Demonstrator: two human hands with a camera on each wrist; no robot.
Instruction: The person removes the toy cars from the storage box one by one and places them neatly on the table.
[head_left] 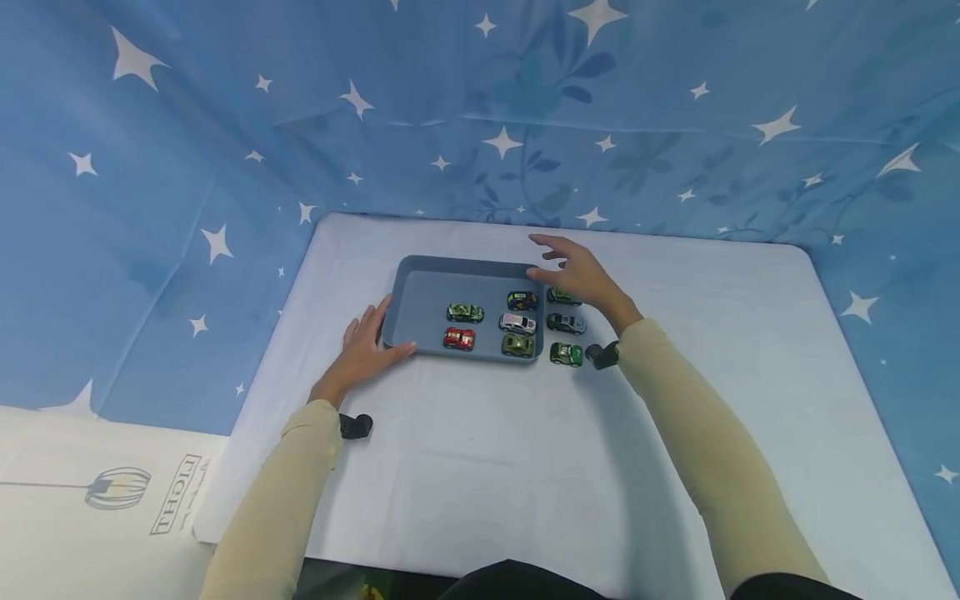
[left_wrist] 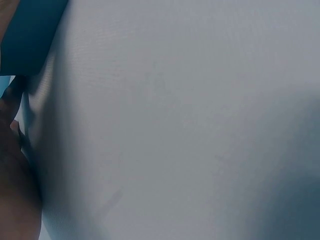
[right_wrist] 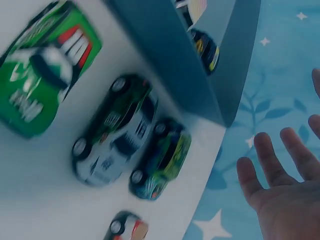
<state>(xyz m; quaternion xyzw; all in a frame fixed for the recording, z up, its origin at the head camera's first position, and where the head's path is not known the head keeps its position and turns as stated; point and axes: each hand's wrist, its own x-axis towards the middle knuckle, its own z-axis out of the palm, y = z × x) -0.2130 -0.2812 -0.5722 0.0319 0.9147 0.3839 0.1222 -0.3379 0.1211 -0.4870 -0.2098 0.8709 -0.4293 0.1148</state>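
White board point(head_left: 112, 508) beside the table point(head_left: 480, 467) reads "THOLI".

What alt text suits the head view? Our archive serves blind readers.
A person's left hand rests on the edge of a blue tray holding five toy cars, while the open right hand hovers above three more cars beside it on a white table.

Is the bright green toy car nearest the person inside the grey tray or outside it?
Outside. The bright green toy car stands on the white table just right of the grey tray, beyond its wall.
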